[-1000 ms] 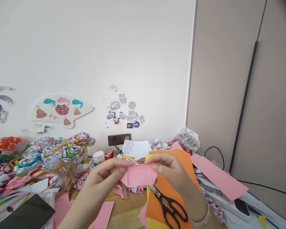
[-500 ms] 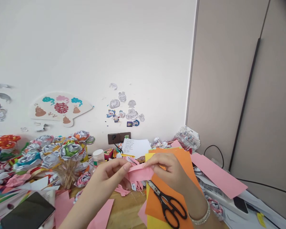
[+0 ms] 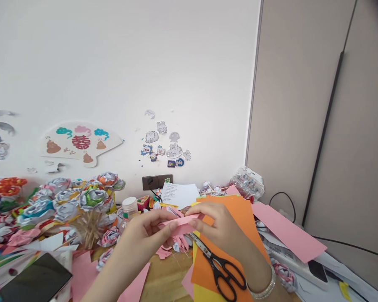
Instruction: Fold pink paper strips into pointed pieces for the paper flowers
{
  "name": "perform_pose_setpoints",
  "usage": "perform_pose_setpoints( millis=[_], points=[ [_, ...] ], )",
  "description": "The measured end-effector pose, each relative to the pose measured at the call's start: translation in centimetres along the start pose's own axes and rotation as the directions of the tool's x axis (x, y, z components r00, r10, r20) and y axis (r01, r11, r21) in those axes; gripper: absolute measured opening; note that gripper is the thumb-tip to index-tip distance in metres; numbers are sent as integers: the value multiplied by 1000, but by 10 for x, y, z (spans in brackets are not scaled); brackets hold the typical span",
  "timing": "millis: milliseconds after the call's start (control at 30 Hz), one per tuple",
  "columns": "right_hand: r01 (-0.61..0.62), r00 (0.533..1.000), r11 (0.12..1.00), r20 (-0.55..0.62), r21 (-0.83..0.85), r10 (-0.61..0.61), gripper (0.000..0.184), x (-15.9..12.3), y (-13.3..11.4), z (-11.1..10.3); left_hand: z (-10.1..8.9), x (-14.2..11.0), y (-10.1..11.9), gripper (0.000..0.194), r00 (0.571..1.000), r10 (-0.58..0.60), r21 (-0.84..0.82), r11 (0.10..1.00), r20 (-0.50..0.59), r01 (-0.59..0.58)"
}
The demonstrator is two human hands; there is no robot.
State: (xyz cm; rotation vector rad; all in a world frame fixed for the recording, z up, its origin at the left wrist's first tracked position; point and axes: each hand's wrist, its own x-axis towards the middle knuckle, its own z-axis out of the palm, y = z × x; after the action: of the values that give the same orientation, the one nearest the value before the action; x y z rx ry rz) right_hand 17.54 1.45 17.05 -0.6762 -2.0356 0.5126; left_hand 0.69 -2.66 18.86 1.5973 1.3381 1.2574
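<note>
Fingertips of the left hand (image 3: pixel 141 239) pinch one end of a folded pink paper strip (image 3: pixel 184 227), thumb on the near side; those of the right hand (image 3: pixel 219 226) clamp the other end, so the strip spans the gap between them. An uneven pull from the two pinches could skew the crease or tear the paper, and a slack left thumb might let the fold spring open. On the right, a dip of the wrist could knock the black-handled scissors (image 3: pixel 219 266), whose blades point towards the fingertips.

Well left of the fingers lies a black smartphone (image 3: pixel 36 279); beyond it stand paper flowers (image 3: pixel 94 199) on sticks. Just past the left fingers, a white-capped jar (image 3: pixel 129 205) limits reach. Pink paper scraps (image 3: pixel 181 243) clutter the space below the fingertips. Orange paper sheets (image 3: pixel 239 214) lie beneath the right hand and scissors, with a pink paper rectangle (image 3: pixel 290 233) farther right.
</note>
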Motion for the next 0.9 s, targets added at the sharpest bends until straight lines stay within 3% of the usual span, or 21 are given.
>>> perform_pose_setpoints(
  millis=[467, 733, 900],
  points=[
    [-164, 986, 973, 8, 161, 165, 13, 3, 9, 8, -1, 1, -3, 19, 999, -31, 9, 999, -14, 31],
    [-162, 987, 975, 25, 154, 160, 13, 2, 3, 7, 1, 1, -1, 19, 1000, -7, 73, 997, -30, 9],
    [-116, 992, 989, 51, 92, 112, 20, 2, 4, 13, 2, 4, -4, 20, 998, 27, 157, 987, 60, -36]
  ],
)
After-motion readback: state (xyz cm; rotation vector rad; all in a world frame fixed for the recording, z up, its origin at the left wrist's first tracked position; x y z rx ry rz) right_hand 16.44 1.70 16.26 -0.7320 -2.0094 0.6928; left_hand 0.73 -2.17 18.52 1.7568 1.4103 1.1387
